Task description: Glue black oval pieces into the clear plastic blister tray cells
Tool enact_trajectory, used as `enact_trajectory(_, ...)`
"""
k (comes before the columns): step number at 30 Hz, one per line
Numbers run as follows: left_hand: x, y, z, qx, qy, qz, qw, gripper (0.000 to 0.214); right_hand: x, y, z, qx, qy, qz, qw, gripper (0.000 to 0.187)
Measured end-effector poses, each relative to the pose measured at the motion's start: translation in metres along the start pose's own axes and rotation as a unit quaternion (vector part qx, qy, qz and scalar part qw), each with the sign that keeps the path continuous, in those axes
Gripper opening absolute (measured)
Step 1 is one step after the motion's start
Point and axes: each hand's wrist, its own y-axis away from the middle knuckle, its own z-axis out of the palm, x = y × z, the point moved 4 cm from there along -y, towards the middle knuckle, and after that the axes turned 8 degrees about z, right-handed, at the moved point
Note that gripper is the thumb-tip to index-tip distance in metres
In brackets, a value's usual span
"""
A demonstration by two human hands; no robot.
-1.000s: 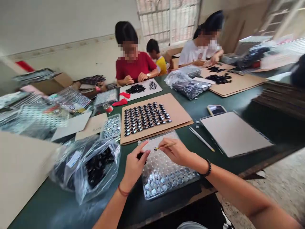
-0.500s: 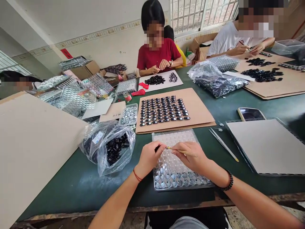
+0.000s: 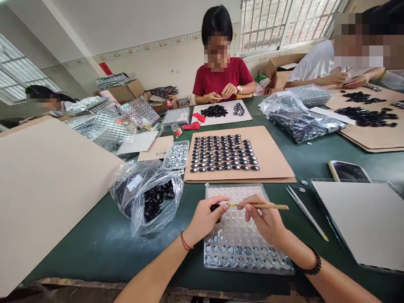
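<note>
My left fingers (image 3: 222, 210), tray (image 3: 233, 232) beneath, seem to pinch a half-hidden black piece (image 3: 215, 208) steady for the stick (image 3: 272, 206) my right fingers (image 3: 254, 213) grip.

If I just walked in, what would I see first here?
Probably the neat rows of shiny black pieces on brown cardboard, mid-table. Just nearer, the right hand holds a thin stick over a clear tray. To the tray's left, an open plastic bag holds loose black pieces.
</note>
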Motion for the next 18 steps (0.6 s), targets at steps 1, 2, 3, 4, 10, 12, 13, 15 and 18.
enact_trajectory(1,0.002,0.002,0.003,-0.005,0.004,0.006,1.0,0.034,-0.001,0.003,0.001,-0.006,-0.007,-0.003,1.0,0.012)
enact_trajectory(2,0.005,0.003,0.005,-0.007,0.005,0.014,1.0,0.033,-0.003,0.006,0.002,-0.009,-0.014,-0.005,1.0,0.011)
enact_trajectory(3,0.008,0.004,0.006,-0.007,0.004,0.021,1.0,0.033,-0.004,0.008,0.002,-0.007,-0.025,-0.007,1.0,0.011)
enact_trajectory(4,0.011,0.005,0.006,-0.006,0.0,0.028,1.0,0.033,-0.005,0.01,0.001,-0.004,-0.038,-0.007,0.999,0.012)
enact_trajectory(10,0.025,0.004,-0.014,0.024,-0.057,0.073,0.995,0.03,-0.013,0.008,-0.007,0.043,-0.124,0.004,0.991,0.013)
enact_trajectory(12,0.024,0.003,-0.014,0.01,-0.034,0.045,0.998,0.031,-0.017,0.005,-0.01,0.065,-0.156,0.012,0.986,0.014)
enact_trajectory(13,0.022,0.003,-0.011,-0.008,-0.012,0.023,1.0,0.033,-0.019,0.003,-0.012,0.071,-0.165,0.016,0.984,0.014)
enact_trajectory(15,0.019,0.002,-0.002,-0.038,0.031,-0.01,0.999,0.041,-0.021,0.002,-0.012,0.072,-0.171,0.018,0.982,0.014)
enact_trajectory(18,0.02,-0.001,0.009,-0.03,0.069,-0.007,0.997,0.043,-0.021,0.003,-0.011,0.068,-0.17,0.014,0.983,0.013)
